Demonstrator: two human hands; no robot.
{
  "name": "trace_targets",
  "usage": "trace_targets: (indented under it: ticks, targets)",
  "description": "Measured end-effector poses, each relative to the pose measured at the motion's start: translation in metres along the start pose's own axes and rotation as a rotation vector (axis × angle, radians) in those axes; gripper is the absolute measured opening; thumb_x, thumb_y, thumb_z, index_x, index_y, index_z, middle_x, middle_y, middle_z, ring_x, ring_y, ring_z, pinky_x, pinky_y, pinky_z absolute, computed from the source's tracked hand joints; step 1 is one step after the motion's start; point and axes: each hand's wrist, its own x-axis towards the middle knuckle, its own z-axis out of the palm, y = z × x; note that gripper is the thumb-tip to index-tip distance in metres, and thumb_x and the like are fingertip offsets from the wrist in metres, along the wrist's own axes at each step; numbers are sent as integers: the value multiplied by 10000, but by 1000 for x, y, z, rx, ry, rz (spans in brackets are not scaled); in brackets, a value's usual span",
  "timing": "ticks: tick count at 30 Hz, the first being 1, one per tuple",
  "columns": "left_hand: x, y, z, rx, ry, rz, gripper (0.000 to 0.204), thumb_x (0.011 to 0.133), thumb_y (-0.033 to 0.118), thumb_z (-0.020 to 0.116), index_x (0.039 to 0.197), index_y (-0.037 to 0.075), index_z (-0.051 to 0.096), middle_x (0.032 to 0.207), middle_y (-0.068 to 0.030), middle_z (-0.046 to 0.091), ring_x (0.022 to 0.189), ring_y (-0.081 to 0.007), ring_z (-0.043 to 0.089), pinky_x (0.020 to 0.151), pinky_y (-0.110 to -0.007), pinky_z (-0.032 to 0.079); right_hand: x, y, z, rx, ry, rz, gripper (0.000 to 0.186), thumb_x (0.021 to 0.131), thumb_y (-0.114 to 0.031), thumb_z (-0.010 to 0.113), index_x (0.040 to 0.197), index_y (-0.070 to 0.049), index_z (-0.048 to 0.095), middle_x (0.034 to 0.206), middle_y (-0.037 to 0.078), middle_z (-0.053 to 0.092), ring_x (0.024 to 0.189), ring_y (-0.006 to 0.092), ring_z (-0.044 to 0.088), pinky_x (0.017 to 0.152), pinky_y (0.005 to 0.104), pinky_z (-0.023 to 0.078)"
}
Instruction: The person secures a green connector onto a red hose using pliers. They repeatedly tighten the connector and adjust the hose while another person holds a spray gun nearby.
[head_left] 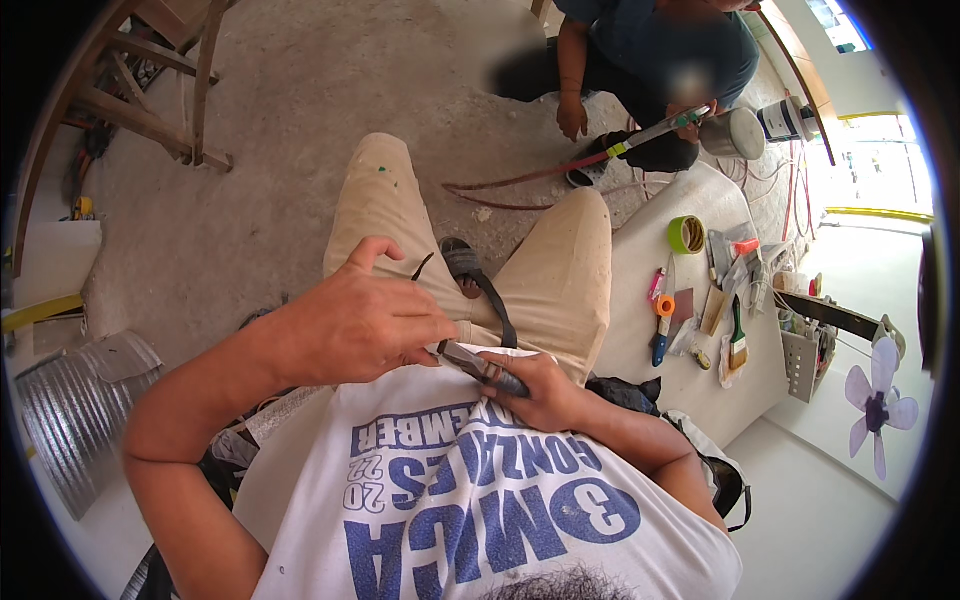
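Note:
My right hand point(545, 392) is wrapped round the handles of a pair of pliers point(464, 360), whose metal jaws point left toward my other hand. In front of my lap, my left hand point(385, 318) is closed, its thumb and fingertips pinched by the jaws, the index finger raised. A thin black strip point(425, 265) sticks up past its fingers; what lies between the fingertips and the jaws is mostly hidden. Nearby, a black strap point(500, 312) hangs between my knees down to my lap; I cannot tell whether it joins the strip.
To the right, a pale board point(640, 260) carries green tape point(686, 235), a paintbrush point(738, 340), a cutter and scrapers. A fan point(880, 405) stands beyond. Ahead, another person point(660, 60) crouches near a red hose point(520, 180). A wooden stand point(200, 90) is far left.

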Motion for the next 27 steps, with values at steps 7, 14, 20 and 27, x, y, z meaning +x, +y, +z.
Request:
trace_targets:
  ticks: [7, 14, 20, 27]
  targets:
    - [31, -7, -15, -135, 165, 61, 423, 826, 281, 774, 1185, 72, 695, 1023, -59, 720, 998, -216, 654, 979, -407, 401, 12, 1, -49, 183, -81, -17, 170, 975, -139, 620, 1083, -7, 615, 790, 86, 704, 696, 155, 644, 700, 310, 514]
    - [56, -11, 1, -221, 138, 76, 365, 836, 258, 769, 1122, 40, 707, 926, -70, 719, 922, -189, 663, 954, -379, 396, -6, -8, -64, 138, -28, 37, 186, 972, -186, 643, 999, -4, 611, 741, 66, 678, 680, 174, 630, 679, 326, 498]
    - [57, -10, 9, -200, 193, 122, 331, 823, 208, 783, 1092, 31, 706, 907, -57, 722, 895, -171, 671, 929, -367, 407, -10, -5, -50, 172, 51, 113, 208, 951, -210, 676, 887, -20, 621, 731, 63, 672, 680, 172, 622, 665, 342, 484]
    - [63, -13, 16, -249, 176, 112, 336, 795, 126, 790, 1114, 58, 709, 963, -81, 717, 885, -268, 621, 880, -388, 476, -14, 2, -53, 113, 24, 49, 248, 978, -185, 610, 1169, -27, 604, 825, 121, 712, 755, 230, 679, 738, 357, 512]
